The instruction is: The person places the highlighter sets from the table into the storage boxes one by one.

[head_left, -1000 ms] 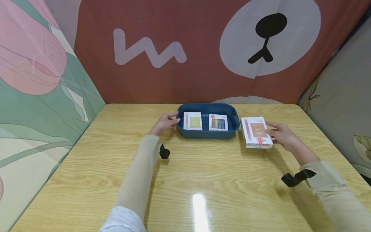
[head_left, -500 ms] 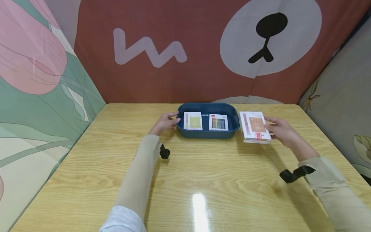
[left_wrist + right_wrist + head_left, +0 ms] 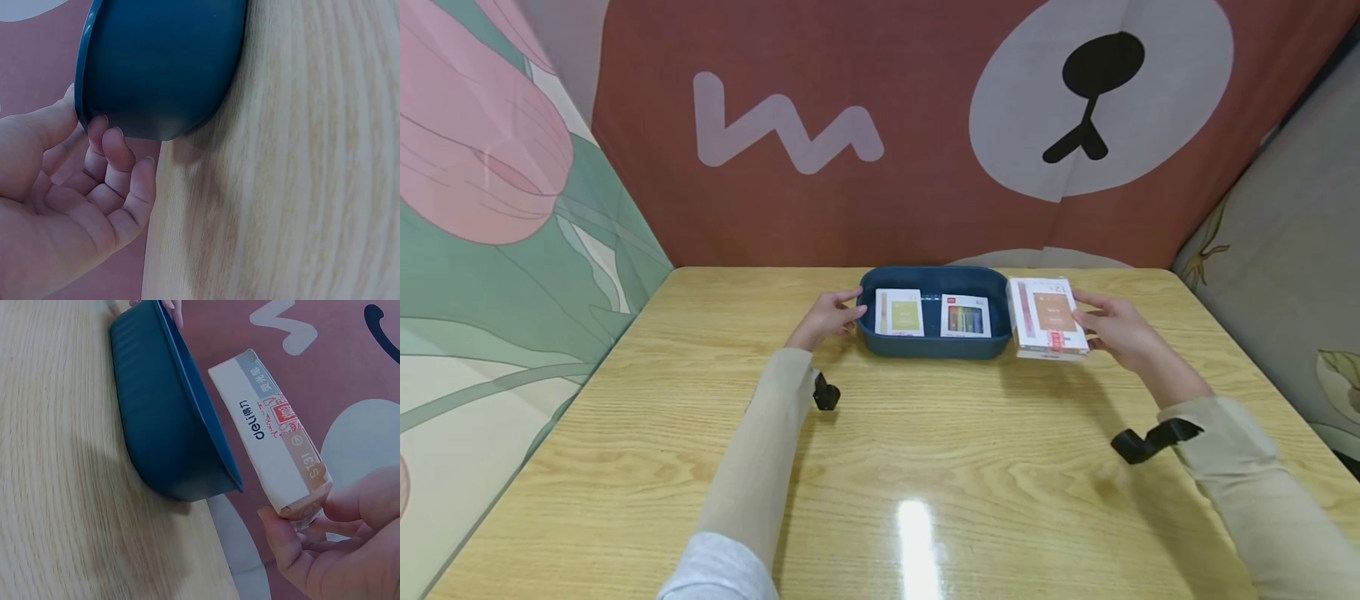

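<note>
A dark blue plastic bin [image 3: 936, 347] stands on the table near its back edge. My left hand [image 3: 827, 318] grips the bin's left end by the rim; in the left wrist view the fingers [image 3: 117, 153] curl against its outside wall. My right hand [image 3: 1122, 335] holds a white highlighter box [image 3: 1049, 317] with an orange panel by its right side, thumb on top. That box hangs above the table, its left edge overlapping the bin's right rim. In the right wrist view, "deli" lettering shows on its end [image 3: 265, 434].
Inside the bin lie two flat white boxes, a green-panelled box [image 3: 898, 314] at left and a box with a rainbow picture [image 3: 966, 317] at right. A printed cloth wall [image 3: 925, 217] rises behind the wooden table [image 3: 985, 467].
My right hand has carried the highlighter box left and away from me, from beside the bin to over its right rim. The left hand and the bin have stayed put.
</note>
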Available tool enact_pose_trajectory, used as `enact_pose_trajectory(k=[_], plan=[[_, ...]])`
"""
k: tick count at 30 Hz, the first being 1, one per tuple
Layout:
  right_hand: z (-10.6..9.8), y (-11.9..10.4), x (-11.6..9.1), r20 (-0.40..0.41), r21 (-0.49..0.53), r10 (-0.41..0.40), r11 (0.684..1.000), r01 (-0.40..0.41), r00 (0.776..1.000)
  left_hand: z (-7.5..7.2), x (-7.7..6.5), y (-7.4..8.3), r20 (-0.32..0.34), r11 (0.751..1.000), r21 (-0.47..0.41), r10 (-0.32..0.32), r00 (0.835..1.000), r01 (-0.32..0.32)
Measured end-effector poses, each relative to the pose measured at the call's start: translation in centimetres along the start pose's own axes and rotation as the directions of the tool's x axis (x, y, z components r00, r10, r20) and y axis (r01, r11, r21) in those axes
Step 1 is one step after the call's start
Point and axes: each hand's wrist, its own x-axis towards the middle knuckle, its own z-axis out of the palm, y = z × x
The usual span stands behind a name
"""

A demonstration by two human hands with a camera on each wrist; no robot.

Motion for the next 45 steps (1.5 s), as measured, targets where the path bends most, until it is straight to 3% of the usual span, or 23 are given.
enact_pose_trajectory(k=[9,45], plan=[[0.9,-0.7,0.7,-0.002,0.068,-0.003,0.998,0.004,1.000,-0.1,0.2,-0.1,0.003,1.000,0.002,0.003,1.000,-0.003],[3.8,-2.7,3.4,-0.029,0.090,-0.002,0.996,0.005,1.000,0.0,-0.1,0.1,0.000,1.000,0.007,0.005,1.000,-0.005]])
